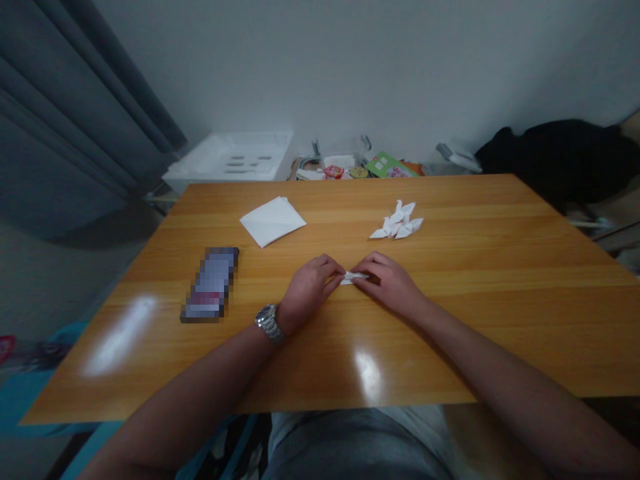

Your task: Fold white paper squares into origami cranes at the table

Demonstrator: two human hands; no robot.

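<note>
Both hands rest on a wooden table (450, 320) and pinch one small folded piece of white paper (354, 277) between them. My left hand (309, 288), with a metal watch on its wrist, has its fingers closed on the paper's left end. My right hand (387, 280) presses its fingertips on the right end. Most of the paper is hidden under the fingers.
A stack of white paper sheets (273, 220) lies at the back left. Several finished folded paper shapes (399, 221) sit at the back right. A phone (211, 284) lies left of my hands. Beyond the table are a white plastic bin (233, 157), small clutter and dark cloth (555, 157).
</note>
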